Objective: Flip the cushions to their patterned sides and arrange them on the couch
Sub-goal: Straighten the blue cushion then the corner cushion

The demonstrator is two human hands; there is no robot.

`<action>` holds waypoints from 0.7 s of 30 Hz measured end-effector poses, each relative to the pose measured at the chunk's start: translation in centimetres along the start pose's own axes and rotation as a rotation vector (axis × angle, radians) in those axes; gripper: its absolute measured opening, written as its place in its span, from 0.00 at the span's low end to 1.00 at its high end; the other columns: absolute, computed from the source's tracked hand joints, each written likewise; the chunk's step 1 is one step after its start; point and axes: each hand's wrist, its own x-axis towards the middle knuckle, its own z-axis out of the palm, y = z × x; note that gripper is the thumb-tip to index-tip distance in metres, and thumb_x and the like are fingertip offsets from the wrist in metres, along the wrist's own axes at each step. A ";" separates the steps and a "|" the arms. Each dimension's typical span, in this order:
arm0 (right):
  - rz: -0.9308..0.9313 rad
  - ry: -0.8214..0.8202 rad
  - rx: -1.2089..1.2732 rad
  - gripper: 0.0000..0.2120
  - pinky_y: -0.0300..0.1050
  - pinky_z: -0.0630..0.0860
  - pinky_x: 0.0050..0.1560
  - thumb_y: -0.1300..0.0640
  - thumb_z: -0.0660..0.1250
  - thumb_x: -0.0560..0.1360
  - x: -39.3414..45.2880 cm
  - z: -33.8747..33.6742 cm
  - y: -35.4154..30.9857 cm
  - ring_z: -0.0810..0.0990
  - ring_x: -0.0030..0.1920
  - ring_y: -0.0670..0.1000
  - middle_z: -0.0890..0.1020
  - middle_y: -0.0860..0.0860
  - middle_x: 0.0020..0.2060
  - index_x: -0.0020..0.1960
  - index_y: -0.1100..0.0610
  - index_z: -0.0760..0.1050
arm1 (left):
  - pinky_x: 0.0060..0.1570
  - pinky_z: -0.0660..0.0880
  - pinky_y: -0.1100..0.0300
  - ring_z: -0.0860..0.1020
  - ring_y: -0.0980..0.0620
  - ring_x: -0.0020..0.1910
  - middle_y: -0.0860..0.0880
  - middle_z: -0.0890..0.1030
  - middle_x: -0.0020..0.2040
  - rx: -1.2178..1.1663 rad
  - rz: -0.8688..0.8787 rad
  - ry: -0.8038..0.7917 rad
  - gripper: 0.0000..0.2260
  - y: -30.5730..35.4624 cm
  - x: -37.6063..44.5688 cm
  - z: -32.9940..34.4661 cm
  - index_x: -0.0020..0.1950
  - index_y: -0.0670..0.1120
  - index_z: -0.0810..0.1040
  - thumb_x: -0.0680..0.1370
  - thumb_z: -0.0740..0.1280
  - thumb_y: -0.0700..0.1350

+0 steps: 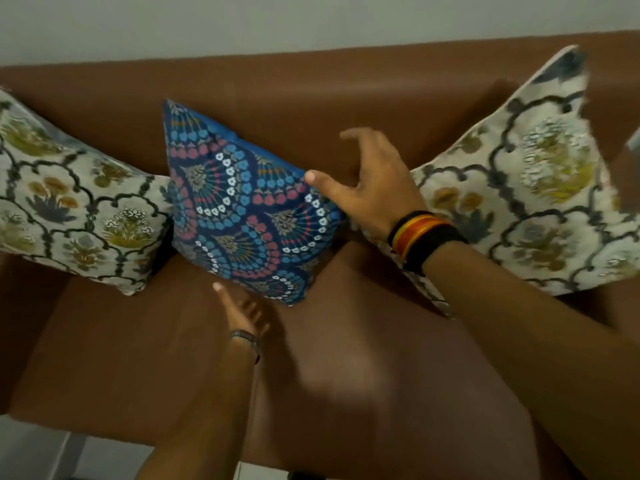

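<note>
Step in hand: seating the dark-blue fan-patterned square cushion [242,202] against the brown leather couch [311,98] back. Right hand [367,188] spread open, thumb touching its edge; left hand [242,313] open just beneath its lower corner, holding nothing. Advice: press corners level. Count: one blue cushion; two cream floral cushions, one beyond each hand; all patterned-side out.

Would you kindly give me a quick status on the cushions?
Both hands open: right hand thumb at blue cushion corner, left hand just below it. All three cushions show patterned sides. Nothing in the way.
</note>
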 end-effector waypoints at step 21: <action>0.264 -0.080 0.029 0.52 0.68 0.63 0.76 0.21 0.69 0.67 4.1 13.2 -3.2 0.71 0.74 0.58 0.72 0.52 0.74 0.79 0.52 0.63 | 0.69 0.76 0.40 0.79 0.45 0.70 0.49 0.79 0.74 -0.168 0.265 -0.412 0.39 10.2 5.5 -1.5 0.80 0.52 0.70 0.76 0.61 0.75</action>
